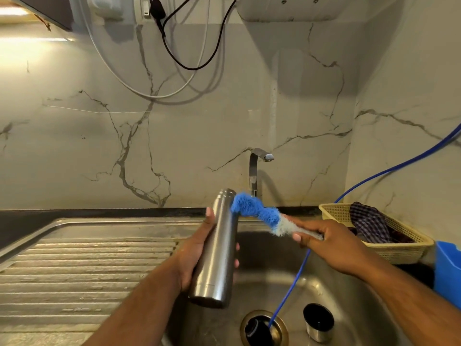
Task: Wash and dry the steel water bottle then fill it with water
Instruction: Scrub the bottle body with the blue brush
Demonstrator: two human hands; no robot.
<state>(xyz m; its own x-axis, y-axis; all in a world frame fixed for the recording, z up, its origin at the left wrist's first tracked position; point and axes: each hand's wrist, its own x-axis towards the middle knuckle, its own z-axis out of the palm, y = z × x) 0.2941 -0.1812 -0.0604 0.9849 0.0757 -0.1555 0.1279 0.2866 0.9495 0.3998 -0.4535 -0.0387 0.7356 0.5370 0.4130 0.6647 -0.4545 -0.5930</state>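
Note:
My left hand (pixel 197 250) grips the steel water bottle (pixel 217 248) around its middle and holds it nearly upright over the sink (pixel 336 290), its open mouth at the top. My right hand (pixel 324 242) holds the handle of a blue and white bottle brush (pixel 257 214). The brush's bent blue tip touches the bottle's neck from the right, outside the mouth. The bottle's steel cap (pixel 318 322) stands in the sink basin near the drain (pixel 264 328).
The tap (pixel 257 171) rises behind the sink, with no water seen running. A blue hose (pixel 291 293) runs from the right wall down into the drain. A ribbed steel draining board (pixel 87 265) lies left. A yellow basket (pixel 399 248) with a checked cloth (pixel 369 223) and a blue tub (pixel 449 270) sit right.

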